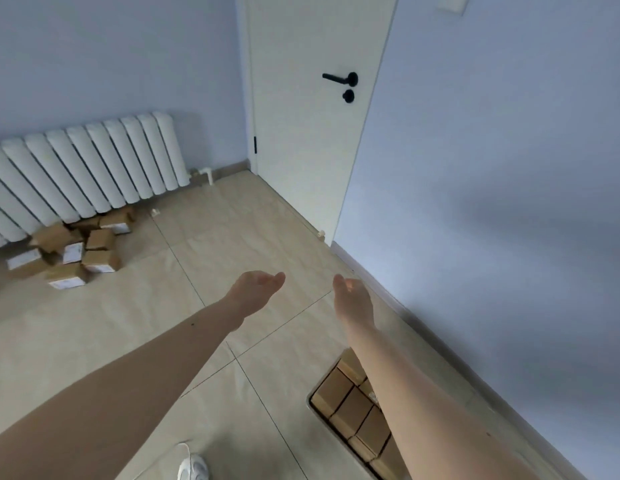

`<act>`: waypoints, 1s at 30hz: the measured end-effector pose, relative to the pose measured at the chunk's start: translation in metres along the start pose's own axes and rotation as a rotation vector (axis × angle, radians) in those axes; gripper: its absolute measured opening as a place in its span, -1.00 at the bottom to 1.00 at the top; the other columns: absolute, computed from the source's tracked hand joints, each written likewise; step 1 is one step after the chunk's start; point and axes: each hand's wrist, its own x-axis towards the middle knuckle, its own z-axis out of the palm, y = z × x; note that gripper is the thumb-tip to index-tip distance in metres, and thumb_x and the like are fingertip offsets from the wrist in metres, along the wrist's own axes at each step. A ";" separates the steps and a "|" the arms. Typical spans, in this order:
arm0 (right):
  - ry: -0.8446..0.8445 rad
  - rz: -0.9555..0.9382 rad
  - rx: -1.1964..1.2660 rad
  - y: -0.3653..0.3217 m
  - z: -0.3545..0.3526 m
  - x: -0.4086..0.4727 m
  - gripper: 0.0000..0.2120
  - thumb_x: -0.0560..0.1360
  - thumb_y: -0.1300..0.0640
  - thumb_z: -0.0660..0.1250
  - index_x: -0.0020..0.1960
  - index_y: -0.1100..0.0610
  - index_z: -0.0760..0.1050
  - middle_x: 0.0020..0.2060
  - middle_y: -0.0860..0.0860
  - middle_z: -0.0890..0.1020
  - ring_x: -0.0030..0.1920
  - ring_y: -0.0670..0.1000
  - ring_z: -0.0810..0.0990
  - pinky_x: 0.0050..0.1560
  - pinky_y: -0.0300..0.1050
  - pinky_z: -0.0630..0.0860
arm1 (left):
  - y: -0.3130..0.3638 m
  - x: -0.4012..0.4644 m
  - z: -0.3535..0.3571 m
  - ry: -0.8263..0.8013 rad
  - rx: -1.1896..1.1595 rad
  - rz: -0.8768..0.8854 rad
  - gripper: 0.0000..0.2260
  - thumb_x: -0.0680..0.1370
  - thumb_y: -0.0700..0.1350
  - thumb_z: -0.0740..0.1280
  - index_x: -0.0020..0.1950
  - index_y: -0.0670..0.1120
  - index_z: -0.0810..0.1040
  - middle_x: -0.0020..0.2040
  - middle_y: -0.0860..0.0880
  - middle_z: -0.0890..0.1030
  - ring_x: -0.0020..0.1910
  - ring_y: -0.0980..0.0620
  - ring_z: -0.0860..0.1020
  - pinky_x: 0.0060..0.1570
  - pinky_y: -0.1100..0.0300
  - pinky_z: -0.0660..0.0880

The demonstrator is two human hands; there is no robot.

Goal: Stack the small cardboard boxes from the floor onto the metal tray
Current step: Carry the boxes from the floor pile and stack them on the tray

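We held both hands out empty over the beige tiled floor (pixel 267 216), left hand (pixel 258 292) and right hand (pixel 353 299) with fingers loose. The heap of small brown cardboard boxes (pixel 76 252) lay well apart, ahead and leftward under the white ribbed radiator (pixel 79 171), nearer our left hand. The rimmed metal tray (pixel 313 408), already part-filled, sat beneath our right forearm.

Small brown cardboard boxes (pixel 76 249) are lying jumbled on the floor beneath the radiator; others (pixel 353 410) are sitting packed in the rimmed metal tray (pixel 310 401).
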 end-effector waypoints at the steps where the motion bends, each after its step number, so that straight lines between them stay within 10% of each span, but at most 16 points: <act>1: -0.013 -0.020 -0.010 -0.014 0.015 0.003 -0.52 0.69 -0.12 0.09 0.50 0.12 0.34 0.41 0.04 0.48 0.35 0.10 0.48 0.20 -0.07 0.41 | -0.001 0.001 -0.020 0.022 -0.019 -0.011 -0.53 0.63 0.15 0.28 0.36 -0.18 0.53 0.20 -0.04 0.54 0.34 -0.06 0.46 0.20 0.13 0.32; 10: -0.137 -0.137 -0.055 -0.128 0.202 0.013 -0.75 0.66 -0.13 0.11 0.01 0.03 0.40 -0.11 -0.02 0.45 -0.10 0.03 0.43 -0.11 -0.10 0.35 | -0.043 0.025 -0.229 0.205 -0.056 -0.081 -0.53 0.64 0.17 0.24 0.35 -0.16 0.53 0.29 -0.04 0.51 0.34 -0.06 0.44 0.19 0.13 0.28; 20: -0.283 -0.165 -0.072 -0.228 0.374 0.008 -0.55 0.69 -0.08 0.11 0.42 0.19 0.39 0.29 0.11 0.53 0.31 0.13 0.48 0.21 -0.06 0.36 | -0.096 0.061 -0.415 0.396 -0.029 -0.128 -0.52 0.67 0.11 0.20 0.25 -0.31 0.56 0.24 -0.30 0.59 0.26 -0.28 0.53 0.17 -0.02 0.45; 30: -0.422 -0.240 -0.144 -0.308 0.523 0.057 -0.60 0.69 -0.07 0.10 0.33 0.20 0.43 0.05 0.02 0.48 0.07 0.05 0.43 0.09 -0.09 0.33 | -0.133 0.128 -0.542 0.505 -0.127 -0.190 -0.54 0.68 0.07 0.21 0.26 -0.33 0.54 -0.06 -0.12 0.55 -0.11 -0.06 0.50 -0.23 0.18 0.42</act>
